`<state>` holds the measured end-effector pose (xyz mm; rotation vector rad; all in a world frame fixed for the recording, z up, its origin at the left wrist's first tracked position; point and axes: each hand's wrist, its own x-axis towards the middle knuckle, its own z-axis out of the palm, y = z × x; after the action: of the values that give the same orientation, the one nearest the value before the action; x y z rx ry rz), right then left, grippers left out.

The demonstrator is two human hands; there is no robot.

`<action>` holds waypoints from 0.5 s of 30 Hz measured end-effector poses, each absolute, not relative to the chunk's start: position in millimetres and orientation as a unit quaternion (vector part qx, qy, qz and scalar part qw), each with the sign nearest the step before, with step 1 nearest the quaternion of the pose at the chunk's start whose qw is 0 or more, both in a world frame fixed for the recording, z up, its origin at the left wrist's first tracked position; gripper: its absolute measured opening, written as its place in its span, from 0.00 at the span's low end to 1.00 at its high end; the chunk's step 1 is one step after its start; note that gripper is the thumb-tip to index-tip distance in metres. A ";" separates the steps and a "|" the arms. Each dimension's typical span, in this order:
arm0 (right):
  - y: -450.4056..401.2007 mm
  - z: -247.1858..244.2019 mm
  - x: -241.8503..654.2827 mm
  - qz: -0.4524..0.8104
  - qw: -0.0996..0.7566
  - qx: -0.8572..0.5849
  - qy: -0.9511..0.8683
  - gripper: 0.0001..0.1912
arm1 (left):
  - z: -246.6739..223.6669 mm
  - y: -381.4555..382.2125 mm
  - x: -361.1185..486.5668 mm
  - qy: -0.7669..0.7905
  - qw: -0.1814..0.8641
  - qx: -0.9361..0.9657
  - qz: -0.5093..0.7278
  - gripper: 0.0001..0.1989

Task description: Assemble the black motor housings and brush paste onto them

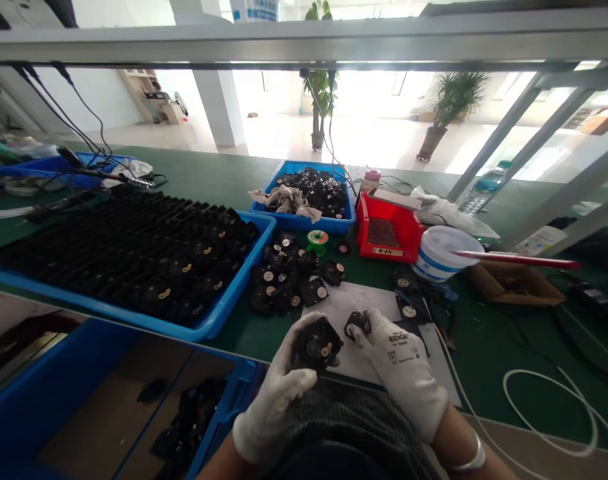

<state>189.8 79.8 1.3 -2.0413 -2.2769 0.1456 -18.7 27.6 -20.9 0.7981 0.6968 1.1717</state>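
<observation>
My left hand (279,387), in a white glove, is wrapped round a square black part (318,344) that has small brass-coloured pieces on its face. To its right, my gloved right hand (397,360) pinches a smaller dark part (355,325) over a white sheet (374,300). The two held parts are apart. Beyond my hands, a loose pile of black parts with round metal discs (281,273) lies on the green bench. More such parts (408,297) rest at the sheet's right side.
A large blue tray (219,320) of stacked black parts stands left. Farther back are a blue bin (304,223), green spool (317,241), red bin (388,252) and white tub (441,257). A cardboard box (517,283) and white cable (549,447) lie right.
</observation>
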 end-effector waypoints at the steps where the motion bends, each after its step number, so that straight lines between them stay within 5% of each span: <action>1: 78.3 2.2 191.7 0.047 0.045 -0.668 -0.741 0.07 | -19.8 26.6 -19.5 0.315 0.710 0.348 0.525 0.37; 9: 82.4 -9.9 169.9 0.048 0.047 -0.686 -0.724 0.10 | -19.5 25.6 -18.3 0.279 0.723 0.334 0.536 0.36; 15: 81.1 -3.9 186.0 0.111 0.183 -0.617 -0.757 0.06 | -26.6 22.8 -23.3 0.219 0.761 0.304 0.530 0.33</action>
<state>186.0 81.1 -3.9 -1.7420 -2.1353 0.3144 -23.3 22.8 -26.6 0.6622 0.4767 1.1538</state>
